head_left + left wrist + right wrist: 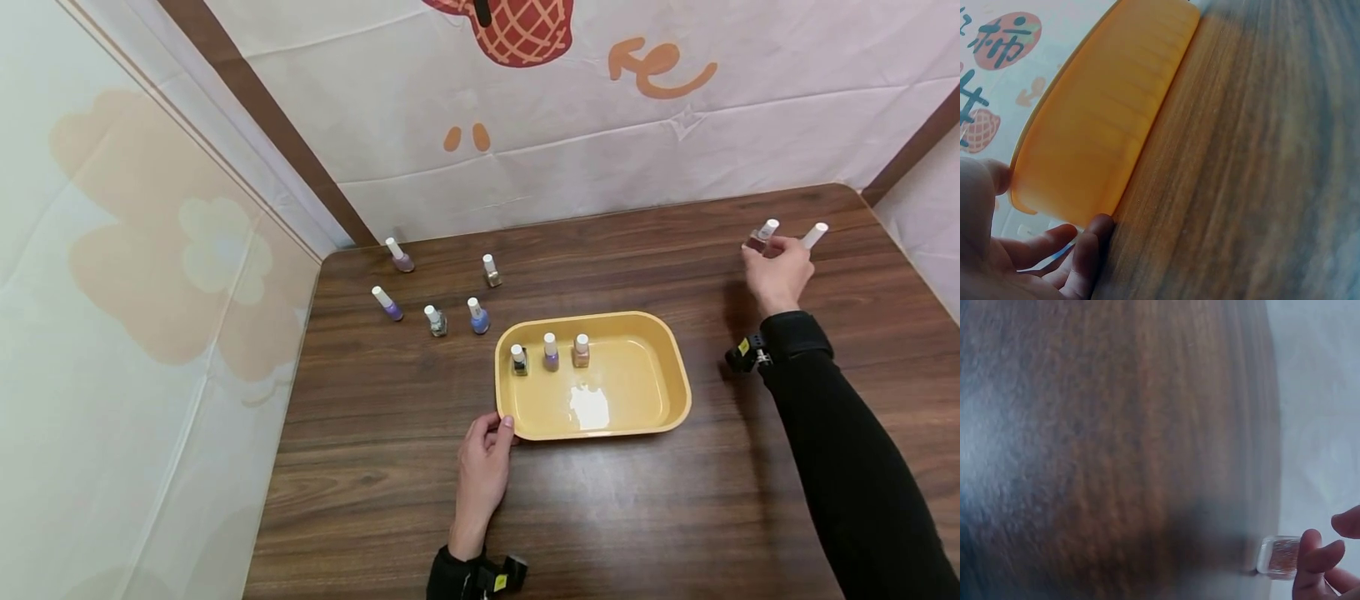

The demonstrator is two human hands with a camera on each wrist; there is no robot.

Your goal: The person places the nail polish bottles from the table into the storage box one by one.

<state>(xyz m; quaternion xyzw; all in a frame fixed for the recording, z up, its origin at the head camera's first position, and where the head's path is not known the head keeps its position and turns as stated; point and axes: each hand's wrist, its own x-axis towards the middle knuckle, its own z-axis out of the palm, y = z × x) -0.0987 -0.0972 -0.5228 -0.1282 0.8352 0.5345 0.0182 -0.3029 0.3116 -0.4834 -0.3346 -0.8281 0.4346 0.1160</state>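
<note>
My left hand (483,467) grips the front left corner of a yellow tray (660,426). In the left wrist view the thumb is at the tray's rim and a fingertip (1102,225) at its base. At the far right, my right hand (780,271) pinches a white-capped nail polish bottle (757,240), its dark pinkish glass (1283,557) showing past the fingers. Just right of that hand rises another white cap (815,236), the part below it hidden by the hand. Inside the tray stand a black bottle (519,362), a purple bottle (551,353) and a peach bottle (581,352).
Several more bottles stand on the wooden table (360,500) at the back left, among them a blue bottle (478,318), a violet bottle (390,307) and a mauve bottle (402,259). A printed cloth (570,125) hangs behind the table, with a pale panel (172,375) on the left.
</note>
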